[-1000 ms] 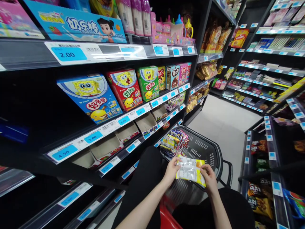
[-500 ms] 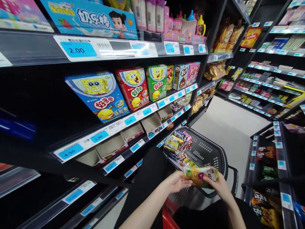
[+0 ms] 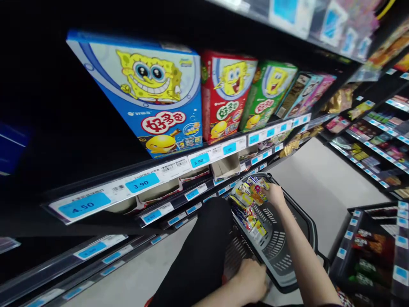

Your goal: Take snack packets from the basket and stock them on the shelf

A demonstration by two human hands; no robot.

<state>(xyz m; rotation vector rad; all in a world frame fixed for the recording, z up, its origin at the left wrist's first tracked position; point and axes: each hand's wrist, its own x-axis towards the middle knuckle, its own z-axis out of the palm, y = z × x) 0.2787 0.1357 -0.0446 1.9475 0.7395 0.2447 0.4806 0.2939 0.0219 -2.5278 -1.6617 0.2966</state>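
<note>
My right hand (image 3: 275, 197) reaches down into the far end of a black shopping basket (image 3: 306, 226). Its fingers are closed on the edge of a yellow-orange snack packet (image 3: 257, 192), which rests against other packets. Several small shiny snack packets (image 3: 246, 215) are heaped along the basket's left side. My left hand (image 3: 251, 277) is beside the near left side of the basket, back of the hand upward. Its fingers curl downward out of sight, and whether they grip anything is hidden.
To the left, a black shelf holds a blue cartoon snack box (image 3: 159, 106), a red one (image 3: 228, 98) and a green one (image 3: 268, 94). Below are open cardboard trays (image 3: 225, 166). My dark-clothed knee (image 3: 207, 238) is beside the basket. A low rack (image 3: 370, 251) stands on the right.
The snack packet has gone from both hands down to the far end of the basket in my right hand. My left hand has let go and drawn back. The view has tilted and moved nearer the shelf.
</note>
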